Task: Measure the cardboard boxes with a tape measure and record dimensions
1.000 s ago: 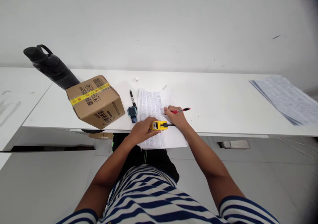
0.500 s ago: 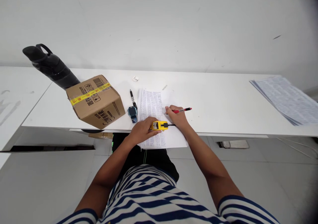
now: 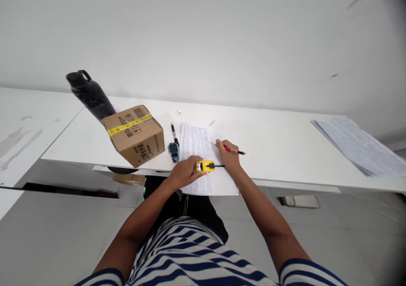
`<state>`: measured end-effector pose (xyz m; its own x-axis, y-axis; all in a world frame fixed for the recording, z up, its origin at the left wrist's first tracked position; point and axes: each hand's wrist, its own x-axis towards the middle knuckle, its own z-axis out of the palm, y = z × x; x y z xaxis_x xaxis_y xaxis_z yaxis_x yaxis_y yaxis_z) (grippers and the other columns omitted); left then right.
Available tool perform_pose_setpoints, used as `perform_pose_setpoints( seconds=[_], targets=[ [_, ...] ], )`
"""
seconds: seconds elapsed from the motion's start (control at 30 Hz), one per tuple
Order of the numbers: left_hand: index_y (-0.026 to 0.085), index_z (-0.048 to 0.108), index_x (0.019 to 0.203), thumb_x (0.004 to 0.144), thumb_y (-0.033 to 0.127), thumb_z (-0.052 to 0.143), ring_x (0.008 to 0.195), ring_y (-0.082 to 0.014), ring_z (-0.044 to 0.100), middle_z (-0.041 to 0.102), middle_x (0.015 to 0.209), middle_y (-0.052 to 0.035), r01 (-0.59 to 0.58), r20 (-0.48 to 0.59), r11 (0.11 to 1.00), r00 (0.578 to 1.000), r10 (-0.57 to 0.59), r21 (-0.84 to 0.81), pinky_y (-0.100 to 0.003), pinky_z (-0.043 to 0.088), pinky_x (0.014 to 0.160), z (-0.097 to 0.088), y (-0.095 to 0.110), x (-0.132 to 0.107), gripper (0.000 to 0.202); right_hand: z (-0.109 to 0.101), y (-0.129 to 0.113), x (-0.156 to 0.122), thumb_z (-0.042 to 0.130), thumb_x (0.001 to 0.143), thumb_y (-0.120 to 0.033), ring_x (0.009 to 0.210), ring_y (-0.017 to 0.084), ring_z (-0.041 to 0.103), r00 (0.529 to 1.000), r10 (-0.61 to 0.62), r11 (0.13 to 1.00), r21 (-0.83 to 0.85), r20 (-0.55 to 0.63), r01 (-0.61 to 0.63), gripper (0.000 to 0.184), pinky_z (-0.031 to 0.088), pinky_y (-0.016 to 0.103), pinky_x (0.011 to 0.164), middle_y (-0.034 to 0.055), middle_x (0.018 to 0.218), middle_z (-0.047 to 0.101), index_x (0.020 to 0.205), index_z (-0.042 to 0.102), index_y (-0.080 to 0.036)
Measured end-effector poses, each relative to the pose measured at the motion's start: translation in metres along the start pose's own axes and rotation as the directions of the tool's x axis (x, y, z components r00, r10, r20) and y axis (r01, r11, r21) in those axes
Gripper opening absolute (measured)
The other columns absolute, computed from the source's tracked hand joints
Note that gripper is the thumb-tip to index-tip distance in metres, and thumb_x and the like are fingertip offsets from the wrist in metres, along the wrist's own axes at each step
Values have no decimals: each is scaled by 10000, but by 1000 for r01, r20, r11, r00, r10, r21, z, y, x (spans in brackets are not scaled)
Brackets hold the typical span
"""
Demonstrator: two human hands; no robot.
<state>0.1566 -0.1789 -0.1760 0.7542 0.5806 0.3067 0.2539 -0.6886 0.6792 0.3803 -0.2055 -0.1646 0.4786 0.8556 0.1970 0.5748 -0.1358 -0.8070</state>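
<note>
Only my viewpoint has clearly shifted; both hands keep their places over the paper. My left grip (image 3: 187,171) is wrapped around the yellow tape measure (image 3: 205,166), above the paper (image 3: 226,182); a dark strip (image 3: 219,166) runs from it towards my right grip (image 3: 228,155), which pinches the red pen (image 3: 234,151). I'd steady the tape measure and press lightly, since the paper overhangs the desk (image 3: 279,151). Leftmost, a bottle (image 3: 95,99) stands behind a box (image 3: 136,134); a watch (image 3: 173,148) and black pen (image 3: 174,132) crowd the paper's left side. Far right, a stack of sheets (image 3: 364,144) lies well apart.
</note>
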Motion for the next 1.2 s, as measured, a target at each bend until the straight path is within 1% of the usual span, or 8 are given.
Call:
perform_pose_setpoints(
  seconds=[0.17,0.27,0.37,0.47,0.63,0.9,1.1,1.2],
  targets=[
    [257,483,1326,860,504,656,1162,-254,637,646,1234,-126,-314,-495,942,841,217,-120,-432,556,941,4,-4,-35,555,3,3,5,474,886,-293,1090,318,618,985,-171,918,-359,17,166,455,502,492,876,206,1403,492,1316,571,-179],
    [261,488,1343,868,560,621,1174,-260,608,615,1250,-136,-354,-689,928,702,179,-119,-442,553,929,-17,13,-58,577,1,-22,-9,499,916,-359,1274,326,525,939,-319,943,-52,131,327,537,503,521,941,187,1552,331,1437,434,-244],
    [273,475,1356,897,637,508,1225,-268,560,583,1277,-135,-306,-756,952,623,200,0,-511,478,1037,-47,36,-69,586,4,-73,-40,579,919,-505,1366,285,470,634,-558,816,491,535,304,692,488,497,1018,127,1560,378,1520,262,-372],
    [316,409,1408,942,613,424,1385,-296,427,469,1432,-141,-141,-699,985,695,168,96,-580,352,1145,-73,55,-73,552,20,-128,-72,705,759,-664,1342,304,503,503,-695,671,715,513,197,945,447,521,1075,126,1516,435,1520,211,-399],
    [307,417,1342,890,508,606,1446,-311,358,342,1533,-151,186,-717,982,680,-152,-32,-544,394,1124,-105,77,-94,531,55,-174,-81,588,828,-694,1002,267,676,710,-654,576,781,263,242,672,581,457,864,95,1119,631,1364,367,-354],
    [231,501,787,860,599,578,682,-145,528,570,730,4,303,-403,813,749,-526,-497,-296,470,661,-143,91,-132,383,59,-190,-63,694,807,-566,997,274,656,433,-885,418,706,173,571,698,566,457,853,95,1144,609,1401,394,-353],
    [213,414,649,800,480,618,543,-104,442,426,561,48,92,-571,725,552,-608,-682,-260,414,604,-205,31,-133,367,52,-181,49,634,781,-468,927,232,618,801,-565,765,489,198,419,464,558,370,751,64,1108,616,1194,557,-270],
    [218,381,630,737,481,633,521,-97,407,347,563,64,131,-510,644,501,-699,-754,-254,410,572,-234,-5,-130,379,56,-169,99,650,702,-454,889,215,596,879,-409,850,451,243,271,508,542,338,678,48,1033,607,1149,551,-233]
  ],
)
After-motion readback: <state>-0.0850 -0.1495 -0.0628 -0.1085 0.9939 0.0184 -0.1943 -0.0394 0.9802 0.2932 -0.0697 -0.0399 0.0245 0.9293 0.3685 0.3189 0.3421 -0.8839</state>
